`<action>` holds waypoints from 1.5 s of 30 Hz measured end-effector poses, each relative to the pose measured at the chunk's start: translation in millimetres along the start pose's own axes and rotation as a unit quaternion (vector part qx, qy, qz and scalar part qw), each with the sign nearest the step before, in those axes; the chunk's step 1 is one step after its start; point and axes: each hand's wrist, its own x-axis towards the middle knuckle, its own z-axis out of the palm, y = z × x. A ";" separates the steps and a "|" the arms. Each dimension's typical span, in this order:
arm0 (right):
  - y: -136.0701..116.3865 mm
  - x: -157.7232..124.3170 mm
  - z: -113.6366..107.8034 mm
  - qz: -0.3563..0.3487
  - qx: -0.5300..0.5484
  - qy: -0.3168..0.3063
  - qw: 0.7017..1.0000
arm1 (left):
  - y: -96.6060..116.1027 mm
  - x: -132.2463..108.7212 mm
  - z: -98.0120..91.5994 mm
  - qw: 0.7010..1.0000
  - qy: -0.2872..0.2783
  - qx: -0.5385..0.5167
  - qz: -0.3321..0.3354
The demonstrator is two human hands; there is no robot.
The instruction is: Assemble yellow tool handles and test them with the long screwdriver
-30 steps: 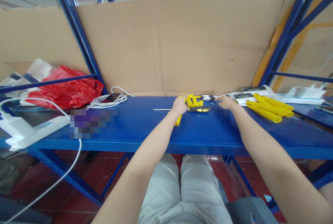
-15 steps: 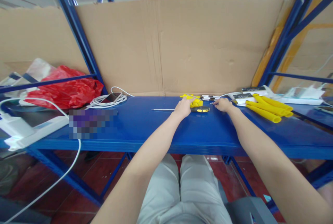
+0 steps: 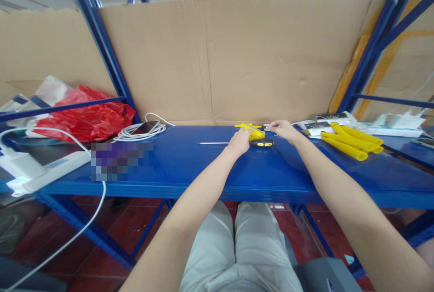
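My left hand is closed on a yellow plastic piece on the blue shelf, just behind a screwdriver with a black and yellow handle and a long thin shaft pointing left. My right hand hovers to the right of the yellow piece, its fingers pinched over small black and white parts; what they grip is too small to make out.
Several long yellow tubes and flat packets lie to the right. A coiled white cable with a phone and a red plastic bag sit on the left. Cardboard backs the shelf. A white power strip is at far left.
My left hand has pulled the yellow piece together and shifted slightly right. My right hand has moved left and back, from the shelf surface toward the small parts.
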 end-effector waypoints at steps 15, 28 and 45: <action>-25.3 -8.7 22.9 -0.107 0.001 -0.018 0.994 | 13.3 -9.4 -13.1 0.998 -0.033 0.048 0.008; -27.9 -13.4 25.5 -0.021 0.099 -0.037 0.994 | 10.7 -7.9 -10.7 0.999 -0.020 0.035 0.011; -27.5 -12.8 23.4 -0.005 0.140 -0.049 0.989 | 4.8 -6.7 -9.7 0.999 -0.015 0.031 0.041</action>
